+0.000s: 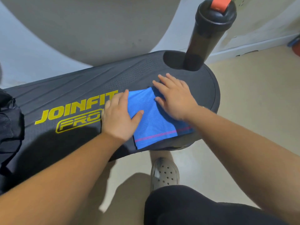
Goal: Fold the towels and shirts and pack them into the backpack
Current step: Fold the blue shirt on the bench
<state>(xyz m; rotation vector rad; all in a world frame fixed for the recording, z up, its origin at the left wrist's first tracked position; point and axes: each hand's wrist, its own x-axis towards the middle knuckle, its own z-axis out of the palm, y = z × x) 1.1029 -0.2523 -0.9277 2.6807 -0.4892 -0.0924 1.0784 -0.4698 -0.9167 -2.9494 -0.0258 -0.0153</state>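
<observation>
Both hands flat: left hand, right hand, fingers straight, gripping nothing, press folded blue towel on black counter. Towel looks light, limp; pinch stacked edges or it likely unfolds.

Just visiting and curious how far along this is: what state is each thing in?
Blue towel: folded into a small rectangle, flat on the black board.
Left hand: open, pressing the towel's left part.
Right hand: open, flat on its right part.
Shaker bottle: upright, lid on, untouched.
Black fabric at left: crumpled, not folded.
</observation>
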